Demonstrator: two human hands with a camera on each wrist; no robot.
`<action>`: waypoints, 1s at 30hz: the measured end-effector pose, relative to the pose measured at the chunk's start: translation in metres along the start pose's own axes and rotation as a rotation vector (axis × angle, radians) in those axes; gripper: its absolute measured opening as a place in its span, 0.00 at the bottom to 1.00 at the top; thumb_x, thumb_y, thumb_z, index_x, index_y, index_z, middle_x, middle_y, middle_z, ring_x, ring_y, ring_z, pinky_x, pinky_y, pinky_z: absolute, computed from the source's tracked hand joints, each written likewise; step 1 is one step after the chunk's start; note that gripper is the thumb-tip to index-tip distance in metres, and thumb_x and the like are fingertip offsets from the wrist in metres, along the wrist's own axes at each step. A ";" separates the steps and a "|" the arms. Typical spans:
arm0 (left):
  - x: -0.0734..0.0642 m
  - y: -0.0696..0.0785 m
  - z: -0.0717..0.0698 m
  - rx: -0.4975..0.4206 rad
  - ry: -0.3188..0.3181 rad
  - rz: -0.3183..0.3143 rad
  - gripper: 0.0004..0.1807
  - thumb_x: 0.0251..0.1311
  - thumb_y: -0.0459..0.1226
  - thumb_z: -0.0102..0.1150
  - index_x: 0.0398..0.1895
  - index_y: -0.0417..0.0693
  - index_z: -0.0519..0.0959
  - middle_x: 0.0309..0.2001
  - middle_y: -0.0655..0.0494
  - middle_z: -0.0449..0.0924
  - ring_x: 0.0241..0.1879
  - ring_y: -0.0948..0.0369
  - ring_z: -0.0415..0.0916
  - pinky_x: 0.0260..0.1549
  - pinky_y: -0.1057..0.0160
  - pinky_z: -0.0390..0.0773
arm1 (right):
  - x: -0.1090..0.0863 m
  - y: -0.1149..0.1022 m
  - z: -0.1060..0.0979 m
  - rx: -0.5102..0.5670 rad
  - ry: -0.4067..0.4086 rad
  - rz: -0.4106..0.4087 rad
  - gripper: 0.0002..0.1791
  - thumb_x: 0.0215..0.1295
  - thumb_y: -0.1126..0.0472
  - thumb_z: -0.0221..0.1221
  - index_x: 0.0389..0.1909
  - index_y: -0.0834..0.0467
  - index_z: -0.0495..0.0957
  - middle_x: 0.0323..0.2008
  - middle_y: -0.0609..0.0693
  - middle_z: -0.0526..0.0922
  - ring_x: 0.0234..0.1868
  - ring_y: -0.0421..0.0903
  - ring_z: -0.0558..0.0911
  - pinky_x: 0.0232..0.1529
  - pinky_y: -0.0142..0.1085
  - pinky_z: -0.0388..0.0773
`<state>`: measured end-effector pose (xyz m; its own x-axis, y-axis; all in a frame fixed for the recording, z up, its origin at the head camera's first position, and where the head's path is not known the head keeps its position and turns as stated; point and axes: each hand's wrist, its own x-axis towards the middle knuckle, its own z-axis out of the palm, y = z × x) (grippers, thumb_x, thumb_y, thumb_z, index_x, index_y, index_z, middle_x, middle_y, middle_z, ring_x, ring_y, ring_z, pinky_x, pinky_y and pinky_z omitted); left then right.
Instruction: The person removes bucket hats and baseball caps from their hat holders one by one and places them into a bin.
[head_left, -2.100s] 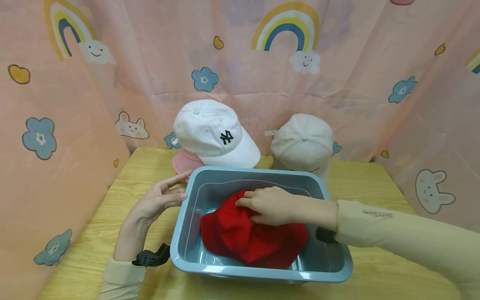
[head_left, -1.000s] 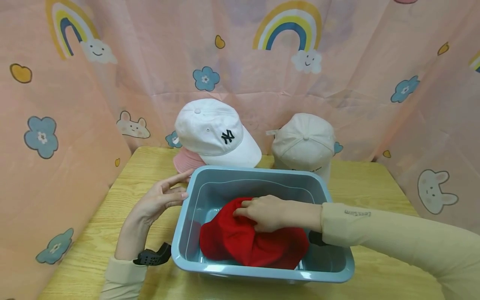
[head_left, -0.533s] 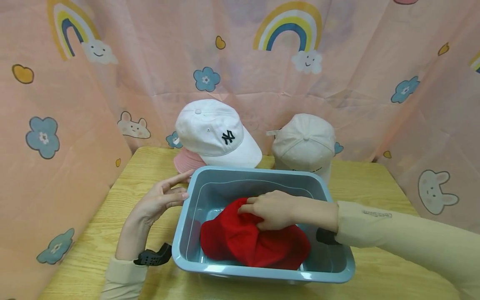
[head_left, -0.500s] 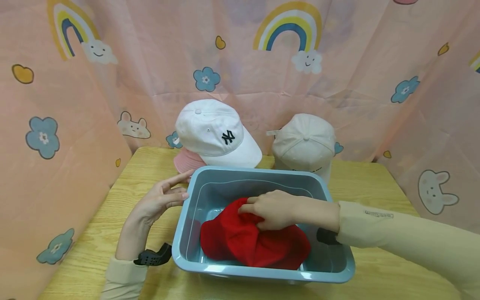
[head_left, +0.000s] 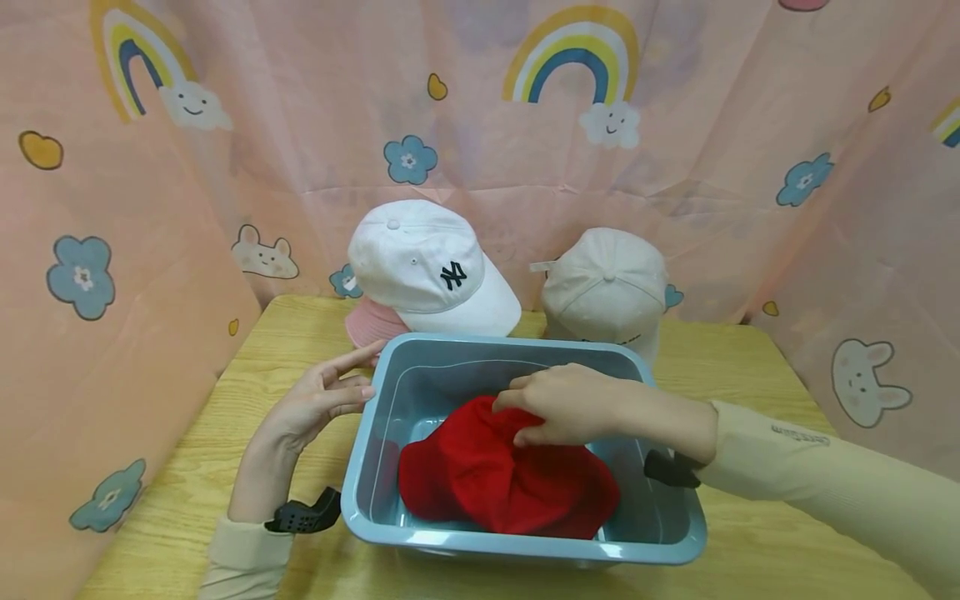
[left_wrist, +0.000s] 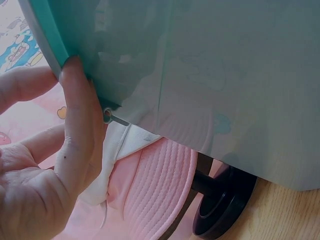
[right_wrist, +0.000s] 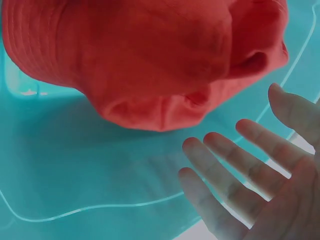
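Note:
A red hat with a stitched brim [head_left: 517, 492] lies crumpled in the light blue plastic bin [head_left: 525, 546]. Just over the hat hovers my right hand [head_left: 573, 404], holding nothing. The right wrist view has its fingers spread and apart from the red cloth [right_wrist: 150, 60]. At the bin's left side, my left hand [head_left: 318, 400] touches the rim near the far corner with fingers mostly straight. Seen from the left wrist, those fingers [left_wrist: 75, 120] lie against the outer wall of the bin [left_wrist: 200, 75].
Behind the bin stand a white baseball cap [head_left: 420, 258] with a black logo, above a pink hat [head_left: 371, 321], and a cream cap [head_left: 607, 287]. A black stand base [left_wrist: 225, 205] shows below the pink brim. Patterned pink curtains [head_left: 480, 150] surround the wooden table [head_left: 735, 383].
My right hand has risen off the red hat and shifted right, its fingers letting go of the cloth. The hat's far side sits lower than at first. My left hand stays put.

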<state>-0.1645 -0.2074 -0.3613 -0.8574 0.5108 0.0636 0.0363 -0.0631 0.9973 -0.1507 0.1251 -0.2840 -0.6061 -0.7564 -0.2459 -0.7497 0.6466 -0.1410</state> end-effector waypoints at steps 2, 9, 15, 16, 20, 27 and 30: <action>0.000 0.000 0.000 0.001 0.002 -0.002 0.36 0.62 0.27 0.52 0.73 0.36 0.54 0.50 0.57 0.76 0.40 0.66 0.82 0.47 0.65 0.80 | -0.002 0.000 -0.003 -0.001 0.010 -0.004 0.24 0.59 0.51 0.65 0.56 0.51 0.77 0.48 0.49 0.84 0.40 0.41 0.82 0.41 0.35 0.81; 0.000 0.000 0.000 -0.009 0.004 -0.003 0.36 0.62 0.27 0.52 0.73 0.36 0.54 0.51 0.57 0.75 0.40 0.67 0.82 0.46 0.66 0.80 | -0.010 -0.001 -0.015 -0.012 0.051 0.024 0.21 0.62 0.51 0.62 0.56 0.50 0.78 0.50 0.47 0.83 0.44 0.42 0.83 0.43 0.37 0.81; 0.000 -0.001 -0.001 -0.014 -0.009 0.006 0.35 0.62 0.27 0.52 0.73 0.35 0.53 0.49 0.58 0.77 0.41 0.66 0.83 0.47 0.65 0.81 | -0.016 0.004 -0.026 -0.019 0.121 0.044 0.21 0.62 0.50 0.62 0.55 0.50 0.78 0.50 0.46 0.84 0.45 0.43 0.84 0.43 0.40 0.81; 0.000 -0.001 -0.001 -0.015 -0.011 0.008 0.35 0.62 0.26 0.52 0.73 0.35 0.53 0.49 0.58 0.77 0.41 0.66 0.83 0.47 0.65 0.81 | -0.017 0.005 -0.027 -0.019 0.132 0.046 0.21 0.62 0.50 0.62 0.55 0.49 0.78 0.50 0.45 0.84 0.45 0.44 0.84 0.43 0.40 0.81; 0.001 -0.002 -0.001 -0.014 -0.013 0.007 0.36 0.62 0.27 0.52 0.73 0.35 0.53 0.49 0.58 0.77 0.41 0.66 0.82 0.47 0.65 0.80 | -0.021 0.009 -0.029 -0.022 0.174 0.046 0.20 0.62 0.50 0.62 0.55 0.47 0.78 0.50 0.44 0.84 0.45 0.44 0.84 0.44 0.41 0.81; 0.001 -0.002 -0.002 -0.027 -0.020 0.005 0.35 0.63 0.26 0.51 0.73 0.36 0.54 0.46 0.59 0.80 0.41 0.66 0.82 0.47 0.65 0.81 | -0.027 0.013 -0.032 -0.022 0.254 0.075 0.18 0.61 0.50 0.64 0.52 0.46 0.80 0.49 0.43 0.84 0.45 0.43 0.83 0.42 0.40 0.81; 0.001 -0.002 -0.002 -0.033 -0.023 0.010 0.35 0.63 0.26 0.51 0.73 0.36 0.54 0.45 0.59 0.80 0.41 0.66 0.83 0.47 0.65 0.81 | -0.030 0.017 -0.032 -0.032 0.307 0.058 0.18 0.60 0.51 0.64 0.51 0.47 0.81 0.46 0.43 0.84 0.43 0.41 0.82 0.40 0.38 0.80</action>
<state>-0.1662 -0.2084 -0.3630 -0.8450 0.5296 0.0743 0.0271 -0.0964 0.9950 -0.1538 0.1551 -0.2480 -0.6964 -0.7160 0.0489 -0.7165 0.6898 -0.1042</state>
